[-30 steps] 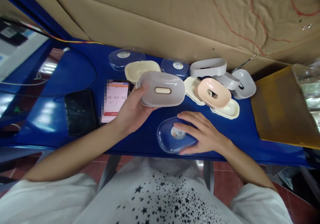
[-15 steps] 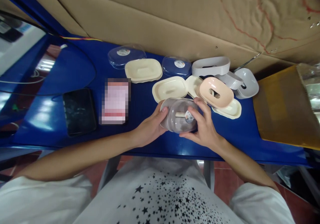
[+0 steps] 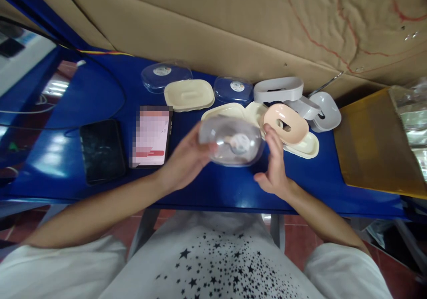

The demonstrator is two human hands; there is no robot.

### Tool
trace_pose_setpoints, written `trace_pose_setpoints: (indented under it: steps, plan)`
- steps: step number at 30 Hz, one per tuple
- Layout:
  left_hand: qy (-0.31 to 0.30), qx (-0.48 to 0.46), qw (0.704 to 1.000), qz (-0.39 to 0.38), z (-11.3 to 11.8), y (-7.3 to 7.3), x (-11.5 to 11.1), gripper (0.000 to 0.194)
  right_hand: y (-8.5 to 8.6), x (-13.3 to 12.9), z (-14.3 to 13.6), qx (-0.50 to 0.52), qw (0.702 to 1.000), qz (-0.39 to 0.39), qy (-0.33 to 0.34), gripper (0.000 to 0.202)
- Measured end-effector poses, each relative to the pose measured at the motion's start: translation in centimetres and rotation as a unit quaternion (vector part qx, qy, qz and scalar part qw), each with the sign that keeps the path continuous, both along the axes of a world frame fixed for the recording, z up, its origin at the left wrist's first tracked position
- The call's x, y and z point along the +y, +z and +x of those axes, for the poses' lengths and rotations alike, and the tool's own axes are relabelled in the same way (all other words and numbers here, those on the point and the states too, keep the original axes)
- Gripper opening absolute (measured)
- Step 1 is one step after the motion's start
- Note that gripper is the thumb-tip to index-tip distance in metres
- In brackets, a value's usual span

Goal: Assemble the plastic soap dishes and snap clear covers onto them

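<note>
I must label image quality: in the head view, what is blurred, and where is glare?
Head view: the box and both hands, left and right, are motion-blurred; glare patches lie on the blue table at left; the phone screen is pixelated.

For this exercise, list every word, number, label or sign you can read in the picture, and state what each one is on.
No text can be read.
Phone screen: pixelated.
Round sticker on the held clear lid: blurred.
Round stickers on the two clear lids at the back: too small.
Black phone: dark.

Two phones (image 3: 126, 145) at table's (image 3: 207, 188) left, lids and dishes (image 3: 287, 123) along the back, box (image 3: 370, 143) at right
</note>
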State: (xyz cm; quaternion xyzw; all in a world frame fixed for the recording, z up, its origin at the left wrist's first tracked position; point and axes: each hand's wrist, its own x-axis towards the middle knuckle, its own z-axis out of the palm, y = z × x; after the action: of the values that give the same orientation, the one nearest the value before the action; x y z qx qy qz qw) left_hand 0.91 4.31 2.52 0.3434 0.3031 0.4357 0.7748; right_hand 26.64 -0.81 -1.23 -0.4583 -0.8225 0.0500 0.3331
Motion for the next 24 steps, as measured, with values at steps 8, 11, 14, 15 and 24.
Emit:
trace_pose_setpoints:
  steps: [8,11,14,15,24]
  plan:
    - [0.214,0.012,0.976,0.048,-1.6,3.6,4.6,0.014,-0.5,2.0,-1.1,-0.172,0.977,-0.112,0.049,0.072]
    - [0.195,0.03,0.98,0.005,-1.6,2.4,4.9,0.014,0.1,1.2,-1.1,-0.204,0.974,-0.079,0.061,0.053]
    - [0.164,0.042,0.985,-0.021,-1.3,1.2,4.8,0.024,0.7,-0.1,-1.0,-0.214,0.967,-0.028,0.135,0.031]
    - [0.15,0.047,0.987,-0.028,-1.3,0.9,4.8,0.026,0.9,-0.5,-1.0,-0.211,0.964,-0.015,0.161,0.026]
    - [0.124,0.121,0.985,-0.002,-0.7,-2.4,4.0,0.057,4.7,0.7,3.5,-0.192,0.981,0.013,0.016,0.025]
